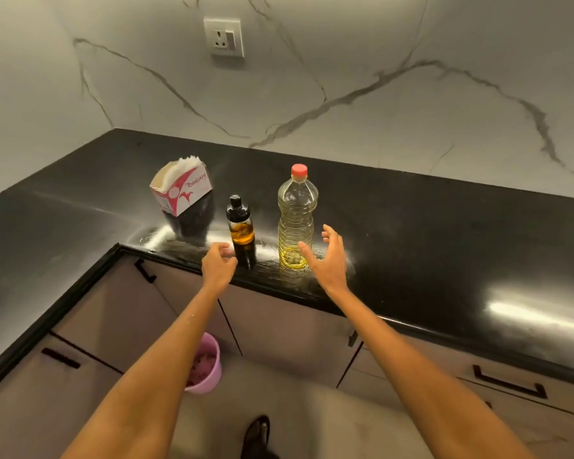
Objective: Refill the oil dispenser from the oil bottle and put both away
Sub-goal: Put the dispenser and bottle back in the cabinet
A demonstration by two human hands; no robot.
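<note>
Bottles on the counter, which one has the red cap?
The oil bottle, the taller clear one on the right near the right hand. The shorter dispenser has a black top.

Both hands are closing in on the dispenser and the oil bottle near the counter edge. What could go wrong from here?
1. The oil dispenser and oil bottle stand close to the counter's front edge; a clumsy touch could tip either onto the floor.
2. The left hand and right hand reach together, so neither can steady a wobble.
3. The dispenser's narrow neck probably invites spills when pouring.
</note>
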